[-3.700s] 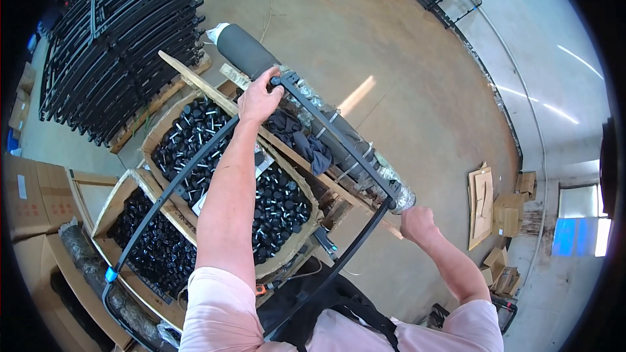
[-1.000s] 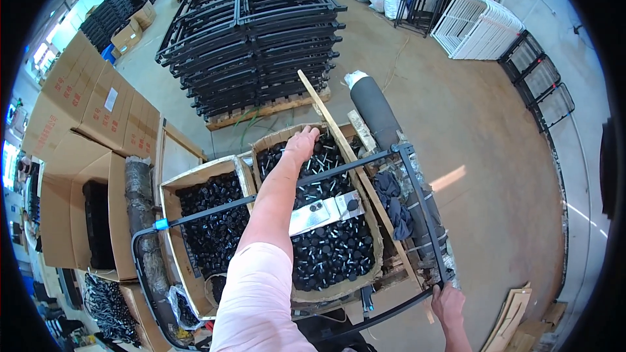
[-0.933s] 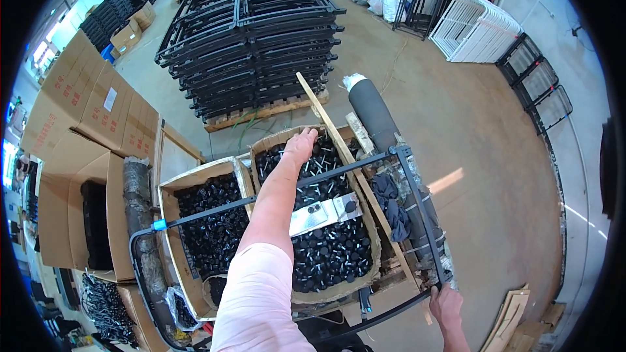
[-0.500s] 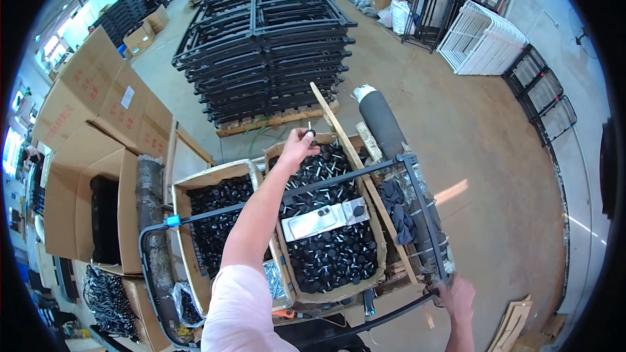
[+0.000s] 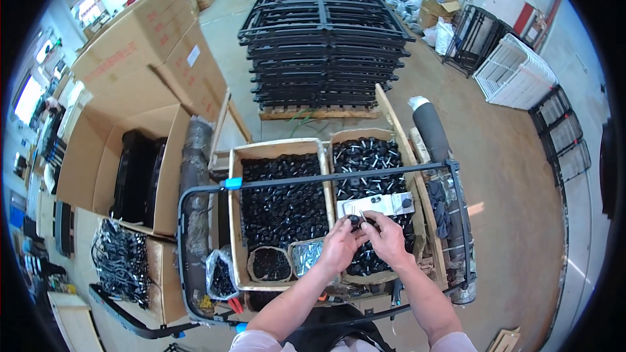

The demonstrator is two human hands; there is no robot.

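Note:
Side by side over the right-hand box, my left hand and my right hand meet with fingers closed. Pinched in the left one is a black round-headed bolt. Another bolt with a thin metal shank stands at my right fingertips; its head is partly covered. Below them, the right-hand box is filled with black-headed bolts. A flat white-and-silver plate rests on those bolts just beyond my fingers. Lying across both boxes is a black tubular metal frame with blue pieces on it.
A left-hand box holds many small black parts and a tub. Wrapped rolls flank the boxes. An open carton stands left. Ahead, black frames are stacked on a pallet; people stand behind.
My left hand has drawn back from the far end of the right-hand box with a bolt. My right hand has left the frame's near right corner and joined it. The view has shifted left.

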